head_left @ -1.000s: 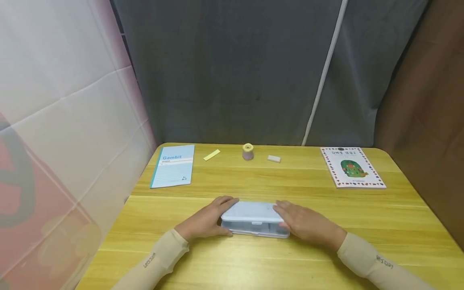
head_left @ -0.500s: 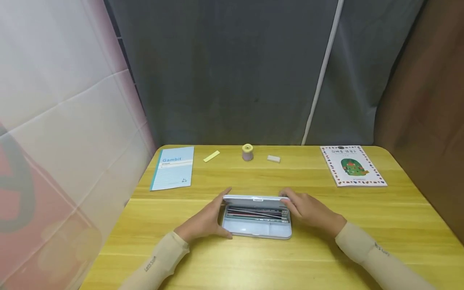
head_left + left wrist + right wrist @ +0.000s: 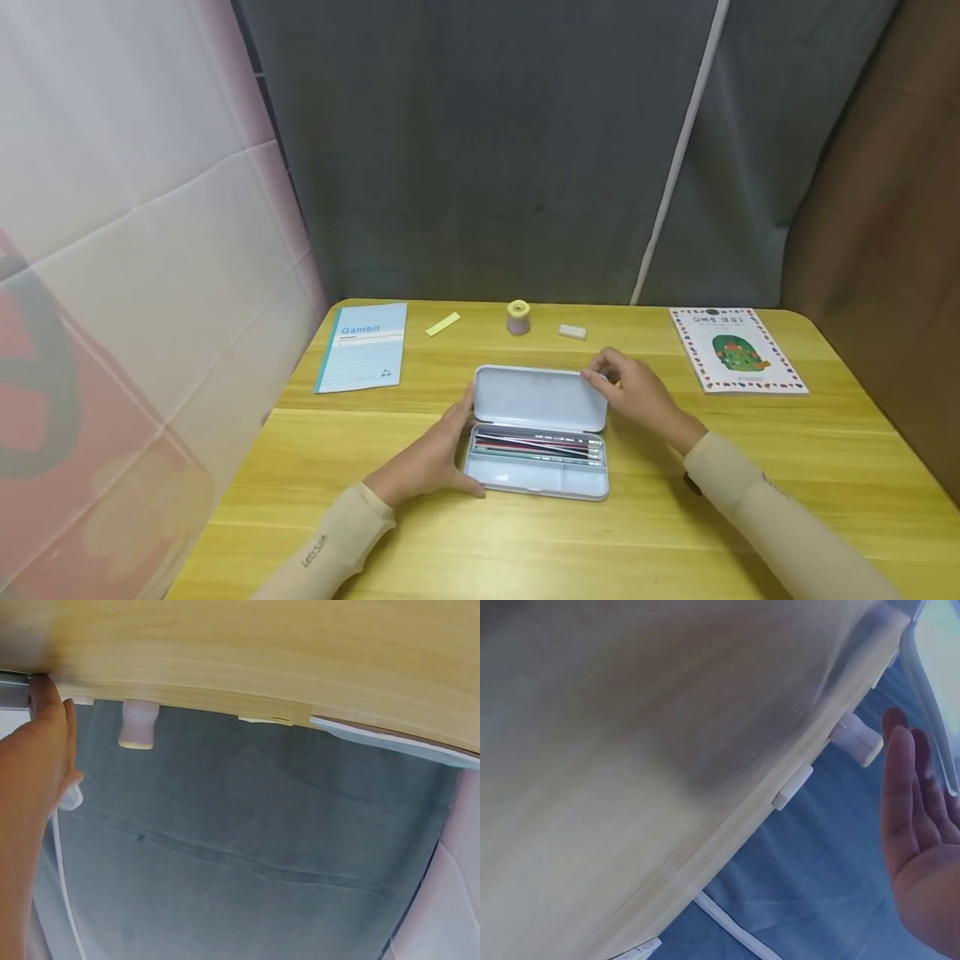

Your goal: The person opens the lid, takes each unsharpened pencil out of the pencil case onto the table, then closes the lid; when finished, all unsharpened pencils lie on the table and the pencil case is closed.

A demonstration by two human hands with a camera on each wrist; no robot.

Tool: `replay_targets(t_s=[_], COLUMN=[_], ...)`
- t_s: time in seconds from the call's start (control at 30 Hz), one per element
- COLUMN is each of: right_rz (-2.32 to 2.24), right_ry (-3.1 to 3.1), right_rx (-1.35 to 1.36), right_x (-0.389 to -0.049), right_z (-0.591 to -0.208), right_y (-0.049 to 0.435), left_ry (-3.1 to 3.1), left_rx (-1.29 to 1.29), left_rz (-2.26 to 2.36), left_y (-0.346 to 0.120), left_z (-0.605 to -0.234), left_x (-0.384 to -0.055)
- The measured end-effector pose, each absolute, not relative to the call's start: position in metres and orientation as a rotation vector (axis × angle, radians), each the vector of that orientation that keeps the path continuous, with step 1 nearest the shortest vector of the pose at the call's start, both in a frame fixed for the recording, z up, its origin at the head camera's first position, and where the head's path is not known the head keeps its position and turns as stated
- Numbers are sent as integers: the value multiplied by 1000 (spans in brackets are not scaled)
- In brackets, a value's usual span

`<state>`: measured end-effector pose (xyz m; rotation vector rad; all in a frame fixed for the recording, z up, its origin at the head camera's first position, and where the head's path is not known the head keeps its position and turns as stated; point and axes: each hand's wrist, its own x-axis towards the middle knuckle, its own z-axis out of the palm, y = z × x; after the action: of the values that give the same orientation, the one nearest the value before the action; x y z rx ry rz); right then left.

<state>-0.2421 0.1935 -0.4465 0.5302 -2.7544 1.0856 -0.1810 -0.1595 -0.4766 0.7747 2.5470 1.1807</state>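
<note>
A pale-blue pencil case point(image 3: 525, 477) is lying near the middle of the desk point(image 3: 555, 550), its lid point(image 3: 528, 396) standing raised along the far side; the exact angle is not readable. The left hand point(image 3: 431, 458) is gripping the case's left end, thumb resting by the near corner and fingers reaching round towards the far side. The right hand point(image 3: 637, 396) is pinching the lid's upper right corner.

Handling, by judgement: the case is looking light and stiff, with smooth faces probably offering little friction. The join between lid and tray is appearing the most fragile part and is calling for gentle force. The outer rim or a corner is offering the best hold on the lid; the two short ends are suiting the tray. Several pencils point(image 3: 536, 444) are lying lengthwise in the far compartment, seemingly loose, and would probably slide under tilt.

Surroundings: along the desk's far side, from left to right, a notebook point(image 3: 363, 354), a yellow strip point(image 3: 442, 324), a yellow-topped spool-shaped item point(image 3: 518, 319), a white eraser point(image 3: 572, 332) and an illustrated booklet point(image 3: 738, 354) are sitting apart from the case. The raised lid is blocking the tray from the far side; the left hand is covering its left end. A dark curtain point(image 3: 480, 167) is hanging behind.
</note>
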Motion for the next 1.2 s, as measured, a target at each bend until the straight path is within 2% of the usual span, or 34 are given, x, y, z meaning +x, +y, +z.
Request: replay_targets(t_s=[0.57, 1.2], right_rz=[829, 865], right_ry=[-2940, -2839], right_rx=[445, 461], right_x=[-272, -280], right_z=[-451, -454], right_y=[186, 183], left_ry=[2716, 2850], left_rx=[843, 817], left_rz=[893, 744], left_y=[-157, -159], left_z=[-475, -476], left_x=[-179, -181])
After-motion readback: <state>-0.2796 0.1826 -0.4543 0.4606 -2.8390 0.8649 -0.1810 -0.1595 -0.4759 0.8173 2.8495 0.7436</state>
